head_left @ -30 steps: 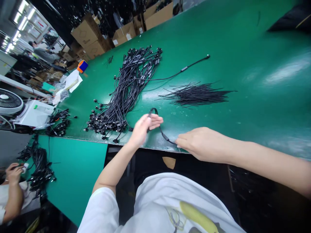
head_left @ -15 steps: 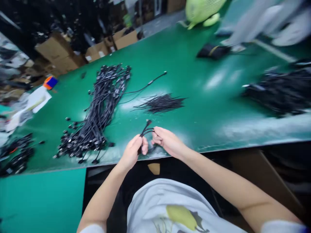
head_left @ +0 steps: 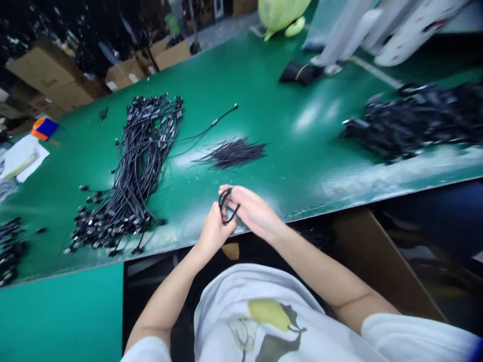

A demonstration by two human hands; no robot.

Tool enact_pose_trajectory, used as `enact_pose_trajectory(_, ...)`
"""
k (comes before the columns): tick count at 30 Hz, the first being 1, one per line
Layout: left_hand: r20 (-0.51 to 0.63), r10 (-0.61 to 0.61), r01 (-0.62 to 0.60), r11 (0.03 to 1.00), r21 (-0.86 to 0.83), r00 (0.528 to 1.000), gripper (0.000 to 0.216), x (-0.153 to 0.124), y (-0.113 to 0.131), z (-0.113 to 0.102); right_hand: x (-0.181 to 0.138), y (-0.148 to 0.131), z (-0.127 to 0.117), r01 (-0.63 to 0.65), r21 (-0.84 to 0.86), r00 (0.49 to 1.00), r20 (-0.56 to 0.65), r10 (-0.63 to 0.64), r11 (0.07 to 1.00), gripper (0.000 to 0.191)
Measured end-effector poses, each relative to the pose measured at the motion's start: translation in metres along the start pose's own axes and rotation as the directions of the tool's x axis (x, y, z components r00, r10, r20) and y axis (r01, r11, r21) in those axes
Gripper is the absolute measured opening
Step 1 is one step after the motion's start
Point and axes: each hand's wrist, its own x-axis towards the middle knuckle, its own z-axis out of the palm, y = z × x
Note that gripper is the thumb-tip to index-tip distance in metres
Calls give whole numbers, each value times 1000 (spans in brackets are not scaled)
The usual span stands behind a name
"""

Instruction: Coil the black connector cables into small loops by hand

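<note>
A black cable (head_left: 222,200) is bent into a small coil just above the near edge of the green table. My left hand (head_left: 216,225) is closed around the lower left side of this coil. From the right, my right hand (head_left: 254,211) reaches to the same coil, its fingers against the top and inside of the loops. The fingers partly hide the cable, and its ends cannot be made out. Beyond my hands lies a small heap of thin black ties (head_left: 236,153). To the left, a large bundle of black cables (head_left: 134,171) with metal-tipped connectors is spread out.
On the right lies a big pile of black cables (head_left: 411,123). Behind it are a banded black roll (head_left: 300,73) and a yellow-green plush object (head_left: 281,15). An orange and blue item (head_left: 44,129) and white paper (head_left: 26,158) lie left; cardboard boxes (head_left: 47,73) stand beyond the table.
The cable in my hands has gone from a loose bend with an end sticking up to a tighter coil. My right hand has moved closer to my left. The view has shifted right.
</note>
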Motion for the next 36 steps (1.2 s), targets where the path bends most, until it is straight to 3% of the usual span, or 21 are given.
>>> enact_pose_trajectory(3, 29, 15, -14, 1000, -18, 999, 45, 1, 0, 5, 10, -3, 2, -12, 11, 999, -36, 13, 1000, 88)
enact_pose_trajectory(5, 109, 6, 5, 995, -100, 994, 50, -1, 0, 7, 17, -3, 1, 1, -11, 997, -82, -2, 1000, 85)
enact_pose_trajectory(8, 290, 55, 50, 938, -343, 955, 33, -3, 3, 7, 23, -3, -1, 44, -14, 995, -84, -46, 999, 77)
enact_pose_trajectory(11, 431, 129, 159, 806, -570, 893, 37, -4, 7, 6, 24, -6, -1, 60, -8, 998, 14, -59, 998, 68)
enact_pose_trajectory(15, 512, 113, 389, 518, -762, 852, 58, -5, 17, 6, 24, -11, 1, 105, -94, 990, 107, -94, 990, 62)
enact_pose_trajectory(18, 532, 64, 468, 395, -791, 845, 58, -6, 26, 3, 25, -18, -1, 76, -116, 991, 122, -62, 990, 65)
enact_pose_trajectory(23, 547, 70, 495, 341, -799, 834, 53, -9, 33, -1, 27, -35, -6, -61, -34, 982, 178, 66, 998, 49)
enact_pose_trajectory(26, 525, 48, 487, 311, -816, 850, 47, -9, 31, 1, 27, -37, -3, 2, 6, 999, 33, -2, 1000, 39)
enact_pose_trajectory(29, 554, -6, 539, 238, -808, 833, 33, -5, 29, 2, 30, -29, 0, 107, -31, 991, -77, -109, 994, 56)
enact_pose_trajectory(33, 624, -74, 628, 125, -768, 778, 43, 2, 26, 3, 37, -20, -3, 234, -147, 969, -41, -242, 961, 76)
enact_pose_trajectory(36, 626, -30, 627, 15, -779, 779, 25, 5, 23, 7, 39, -18, -8, 283, -176, 955, -34, -293, 943, 82)
